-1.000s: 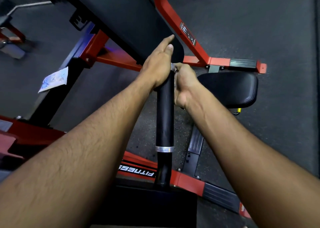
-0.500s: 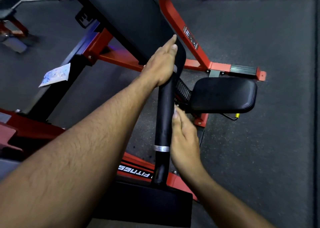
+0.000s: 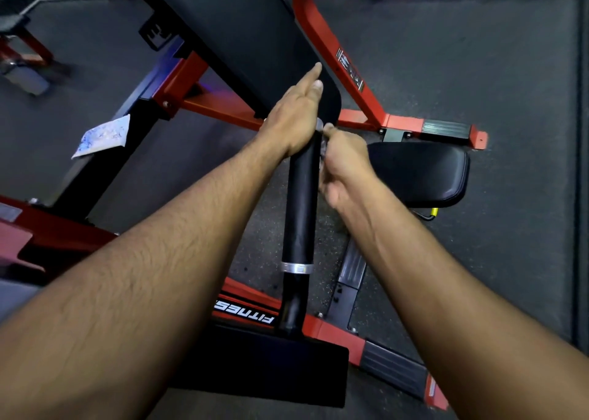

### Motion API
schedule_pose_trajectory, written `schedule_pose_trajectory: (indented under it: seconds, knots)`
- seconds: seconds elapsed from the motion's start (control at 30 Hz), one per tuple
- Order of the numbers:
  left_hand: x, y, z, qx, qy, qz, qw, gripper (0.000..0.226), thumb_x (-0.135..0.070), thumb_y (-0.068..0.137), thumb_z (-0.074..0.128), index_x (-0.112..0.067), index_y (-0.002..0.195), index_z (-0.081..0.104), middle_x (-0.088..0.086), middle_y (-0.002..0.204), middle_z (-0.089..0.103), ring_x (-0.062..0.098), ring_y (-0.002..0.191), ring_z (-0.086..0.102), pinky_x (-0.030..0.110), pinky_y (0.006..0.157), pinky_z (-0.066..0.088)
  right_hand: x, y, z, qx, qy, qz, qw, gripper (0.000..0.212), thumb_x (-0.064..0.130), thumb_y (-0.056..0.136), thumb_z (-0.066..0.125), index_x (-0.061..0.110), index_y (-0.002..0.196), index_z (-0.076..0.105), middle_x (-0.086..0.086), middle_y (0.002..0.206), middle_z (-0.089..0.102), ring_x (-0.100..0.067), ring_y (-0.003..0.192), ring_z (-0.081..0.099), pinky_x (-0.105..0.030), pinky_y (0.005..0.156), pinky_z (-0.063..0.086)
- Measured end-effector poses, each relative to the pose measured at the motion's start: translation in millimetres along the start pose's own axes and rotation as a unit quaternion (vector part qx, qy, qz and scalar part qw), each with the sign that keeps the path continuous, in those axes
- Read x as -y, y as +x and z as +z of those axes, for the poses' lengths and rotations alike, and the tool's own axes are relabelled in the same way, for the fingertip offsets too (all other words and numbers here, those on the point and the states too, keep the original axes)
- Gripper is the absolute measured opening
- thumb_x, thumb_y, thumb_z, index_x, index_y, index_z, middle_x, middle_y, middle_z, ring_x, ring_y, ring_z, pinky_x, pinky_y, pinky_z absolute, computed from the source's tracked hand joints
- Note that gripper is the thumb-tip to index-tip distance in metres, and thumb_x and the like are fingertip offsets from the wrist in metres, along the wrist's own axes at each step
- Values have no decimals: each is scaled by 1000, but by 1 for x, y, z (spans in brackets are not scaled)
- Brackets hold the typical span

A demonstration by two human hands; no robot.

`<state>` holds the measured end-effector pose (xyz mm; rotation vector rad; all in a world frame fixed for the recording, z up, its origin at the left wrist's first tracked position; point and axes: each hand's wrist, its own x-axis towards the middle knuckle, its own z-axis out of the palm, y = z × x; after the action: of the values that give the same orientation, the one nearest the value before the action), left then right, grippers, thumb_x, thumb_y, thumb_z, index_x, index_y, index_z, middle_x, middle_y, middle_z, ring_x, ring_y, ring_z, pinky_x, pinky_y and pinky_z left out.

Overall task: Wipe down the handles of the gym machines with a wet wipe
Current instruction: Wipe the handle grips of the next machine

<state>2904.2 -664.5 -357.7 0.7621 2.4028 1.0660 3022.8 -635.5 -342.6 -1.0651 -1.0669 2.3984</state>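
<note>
A black padded handle (image 3: 301, 202) with a silver ring near its base rises from the red machine in the middle of the head view. My left hand (image 3: 293, 119) rests on the handle's upper end, its fingers straight and pointing away from me. My right hand (image 3: 342, 161) is curled against the right side of the handle's top. A small pale bit of the wet wipe (image 3: 322, 150) shows between its fingers and the handle; the rest of the wipe is hidden.
A black seat pad (image 3: 420, 174) sits just right of my hands and a long black back pad (image 3: 248, 36) runs up to the left. Red frame tubes (image 3: 322, 46) and ribbed foot plates (image 3: 392, 368) lie on the dark rubber floor. A blue-printed white sheet (image 3: 102, 135) lies on the left frame.
My right hand has slid from the lower part of the handle, near the silver ring, back up to its top. My left hand has stayed on the handle's end.
</note>
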Motion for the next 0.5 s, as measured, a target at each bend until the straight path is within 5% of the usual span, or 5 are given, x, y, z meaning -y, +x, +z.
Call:
schedule_pose_trajectory:
  seconds: [0.2, 0.33, 0.4, 0.5]
  knots:
    - [1, 1, 0, -14, 27, -3, 1000, 50, -52, 106, 24, -51, 156, 30, -4, 156, 48, 12, 145, 42, 40, 123, 25, -41, -20, -20, 5, -209, -120, 971, 32, 23, 104, 37, 17, 89, 65, -6, 90, 70, -19, 84, 64, -41, 80, 51]
    - [-1, -1, -1, -15, 18, -11, 1000, 55, -56, 101, 25, -53, 155, 31, -10, 153, 49, 2, 134, 47, 43, 124, 24, -69, -54, -44, 49, -303, -145, 941, 40, 24, 106, 38, 20, 141, 56, 3, 136, 63, -12, 129, 56, -36, 112, 42]
    - [-2, -4, -1, -12, 21, -19, 1000, 54, -54, 102, 25, -51, 156, 30, -11, 147, 53, 0, 132, 43, 48, 126, 18, -75, -68, -54, 68, -328, -138, 932, 38, 21, 107, 39, 16, 141, 56, 5, 137, 62, -9, 128, 55, -31, 112, 40]
    - [-10, -12, -3, -13, 41, -19, 999, 53, -51, 106, 23, -51, 159, 22, -8, 147, 51, 10, 141, 41, 55, 125, 16, -81, -88, -66, 102, -331, -94, 933, 31, 10, 107, 40, 27, 112, 66, 7, 109, 70, -7, 104, 64, -31, 98, 48]
